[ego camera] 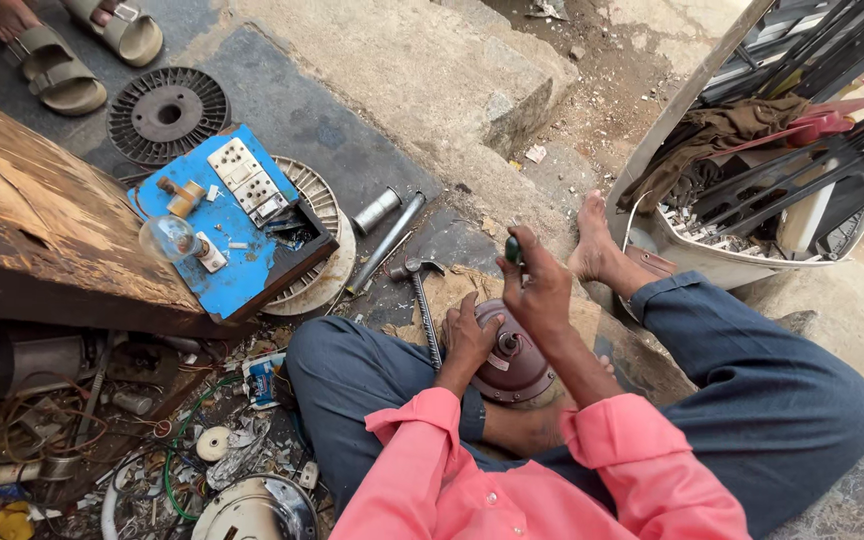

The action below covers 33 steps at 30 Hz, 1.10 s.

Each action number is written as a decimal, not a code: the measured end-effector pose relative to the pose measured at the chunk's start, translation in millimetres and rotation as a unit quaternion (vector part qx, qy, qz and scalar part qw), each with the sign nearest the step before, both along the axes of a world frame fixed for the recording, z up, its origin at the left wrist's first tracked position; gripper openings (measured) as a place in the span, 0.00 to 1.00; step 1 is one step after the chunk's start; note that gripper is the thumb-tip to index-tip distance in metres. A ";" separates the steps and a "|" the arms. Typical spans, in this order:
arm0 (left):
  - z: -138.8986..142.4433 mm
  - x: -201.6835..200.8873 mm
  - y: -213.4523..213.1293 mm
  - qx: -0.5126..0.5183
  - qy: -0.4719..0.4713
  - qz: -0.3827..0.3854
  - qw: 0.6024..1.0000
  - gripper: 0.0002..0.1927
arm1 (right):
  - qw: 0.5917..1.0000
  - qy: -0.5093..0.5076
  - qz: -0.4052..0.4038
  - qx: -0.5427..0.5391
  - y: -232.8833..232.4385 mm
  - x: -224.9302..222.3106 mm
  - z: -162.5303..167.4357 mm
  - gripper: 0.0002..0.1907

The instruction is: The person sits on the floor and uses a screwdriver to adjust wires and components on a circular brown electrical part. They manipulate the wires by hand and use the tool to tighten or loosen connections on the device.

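Note:
I sit cross-legged on the ground with a round brown fan motor housing (514, 358) resting between my legs. My left hand (472, 335) lies on the motor's left side and steadies it. My right hand (540, 285) is raised just above the motor, closed around a small tool with a dark green handle (514, 250) that sticks up from my fist. A claw hammer (422, 295) lies on the ground just left of my left hand. My bare foot (592, 245) rests beyond the motor.
A blue wooden switchboard with a bulb (222, 225) sits on a white fan grille. A metal rod (387, 243), a round motor plate (167, 112), a wooden plank (32, 220), scattered wires and parts (102, 430) and stacked fan blades (802, 150) surround me. Another person's sandalled feet (72, 45) stand at top left.

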<state>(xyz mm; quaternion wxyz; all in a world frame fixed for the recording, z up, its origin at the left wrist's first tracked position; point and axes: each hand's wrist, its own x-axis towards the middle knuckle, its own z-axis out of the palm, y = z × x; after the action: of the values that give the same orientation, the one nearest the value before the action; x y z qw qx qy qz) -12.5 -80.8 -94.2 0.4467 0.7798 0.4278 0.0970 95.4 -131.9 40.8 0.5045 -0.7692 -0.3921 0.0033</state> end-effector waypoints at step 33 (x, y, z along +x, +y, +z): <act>49.1 60.2 10.1 0.017 0.172 -0.316 0.933 0.44 | 0.996 0.009 -0.042 0.079 -89.9 86.6 62.4 0.22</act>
<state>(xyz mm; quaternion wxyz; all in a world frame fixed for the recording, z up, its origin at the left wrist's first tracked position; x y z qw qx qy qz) 47.7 -70.7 -45.1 0.3608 0.8867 0.2279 -0.1779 181.9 -221.8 103.2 0.5668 -0.7429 -0.3536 -0.0419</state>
